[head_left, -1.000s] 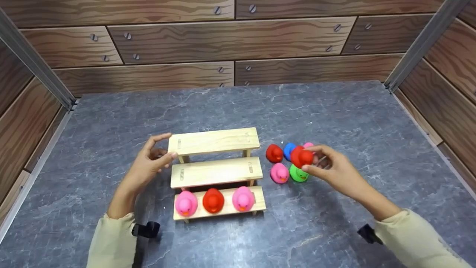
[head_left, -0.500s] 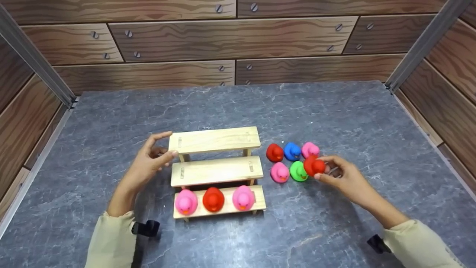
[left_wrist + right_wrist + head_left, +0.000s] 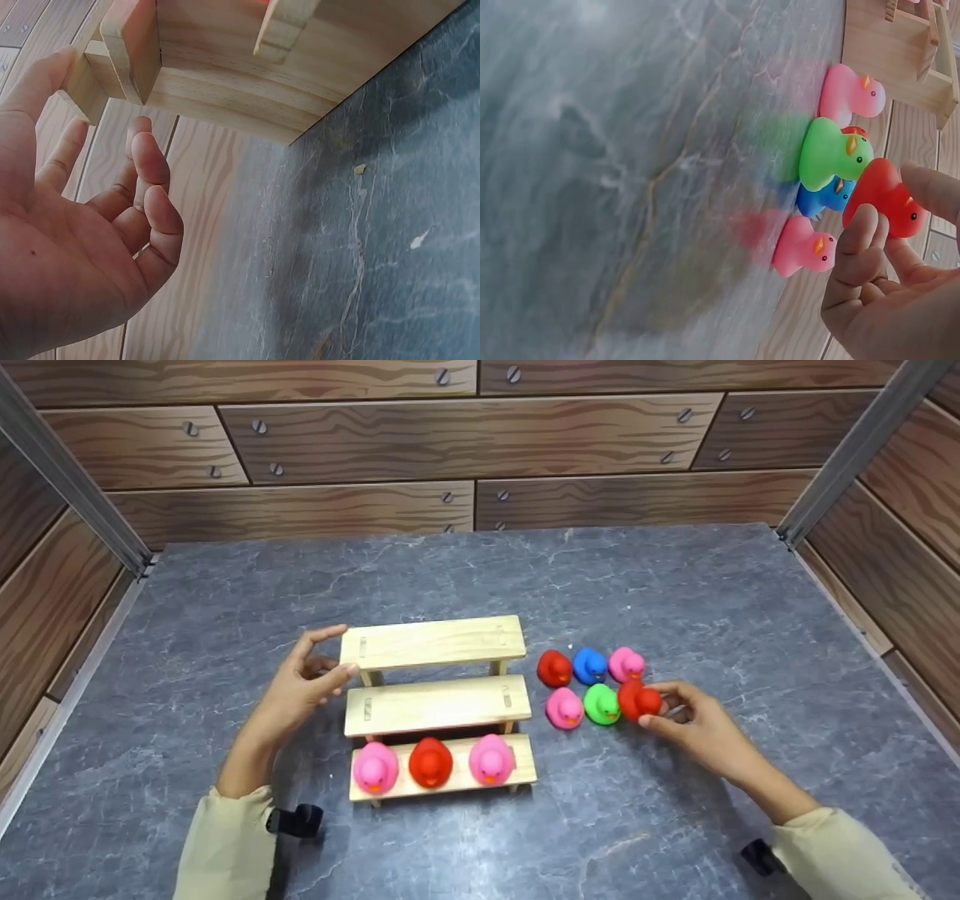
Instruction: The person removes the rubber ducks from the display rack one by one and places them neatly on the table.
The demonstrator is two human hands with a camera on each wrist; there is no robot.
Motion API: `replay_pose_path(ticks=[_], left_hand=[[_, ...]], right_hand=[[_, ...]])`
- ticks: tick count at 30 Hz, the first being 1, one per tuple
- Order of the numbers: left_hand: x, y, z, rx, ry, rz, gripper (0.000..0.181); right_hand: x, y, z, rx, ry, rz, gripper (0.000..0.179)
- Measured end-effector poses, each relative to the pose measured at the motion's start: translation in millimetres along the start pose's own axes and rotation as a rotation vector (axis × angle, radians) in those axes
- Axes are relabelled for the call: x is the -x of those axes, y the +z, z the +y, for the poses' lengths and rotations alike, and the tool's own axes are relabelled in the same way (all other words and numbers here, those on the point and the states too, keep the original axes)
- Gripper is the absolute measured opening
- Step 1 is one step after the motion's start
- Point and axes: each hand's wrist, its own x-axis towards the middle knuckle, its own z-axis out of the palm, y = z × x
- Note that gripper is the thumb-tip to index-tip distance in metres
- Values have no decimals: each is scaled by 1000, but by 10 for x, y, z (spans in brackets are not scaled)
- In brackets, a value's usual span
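My right hand (image 3: pixel 697 727) pinches a red rubber duck (image 3: pixel 637 701) between thumb and fingers, just right of a green duck (image 3: pixel 601 705). In the right wrist view the held duck (image 3: pixel 885 201) tilts and overlaps a blue duck (image 3: pixel 826 197) behind it. My left hand (image 3: pixel 300 682) grips the left end of the top step of a three-tier wooden stand (image 3: pixel 435 643), thumb at the front corner and index finger at the back corner. In the left wrist view its other fingers (image 3: pixel 154 161) curl loosely beside the stand.
On the bottom step sit a pink duck (image 3: pixel 375 767), a red duck (image 3: pixel 430 763) and another pink duck (image 3: pixel 491 760). Right of the stand, more ducks, including a red one (image 3: pixel 554 668), stand in two rows on the grey tabletop (image 3: pixel 480 855). Wood-patterned walls (image 3: pixel 480 439) enclose it.
My right hand has moved right and toward me with the red duck, from over the green duck to its right side, uncovering the blue and back pink ducks. The left hand stays put.
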Motion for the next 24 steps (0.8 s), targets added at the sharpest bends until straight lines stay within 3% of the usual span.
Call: replay_pose_path(ticks=[24], left_hand=[[6, -3, 2, -18, 6, -1, 60]], right_hand=[[-64, -60, 90, 94, 31, -15, 46]])
